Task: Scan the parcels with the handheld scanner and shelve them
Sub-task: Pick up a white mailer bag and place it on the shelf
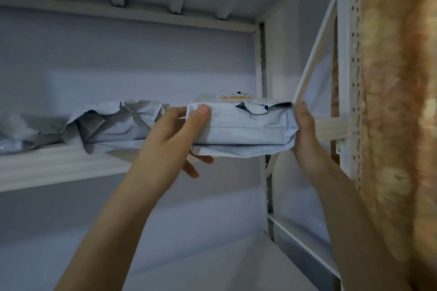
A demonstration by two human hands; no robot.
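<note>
Parcel held level at the shelf's front edge, near its right end, just beside the crumpled bags already shelved. Left hand clamps the left end, thumb on top, fingers curled beneath. Right hand grips the right end. Both arms reach upward. Judgement: slide it straight back and keep it flat, clearing the upright. Scanner not in view.

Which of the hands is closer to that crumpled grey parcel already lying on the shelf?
Left. The left hand grips the held parcel right beside the crumpled parcel; the right hand holds its far end.
</note>
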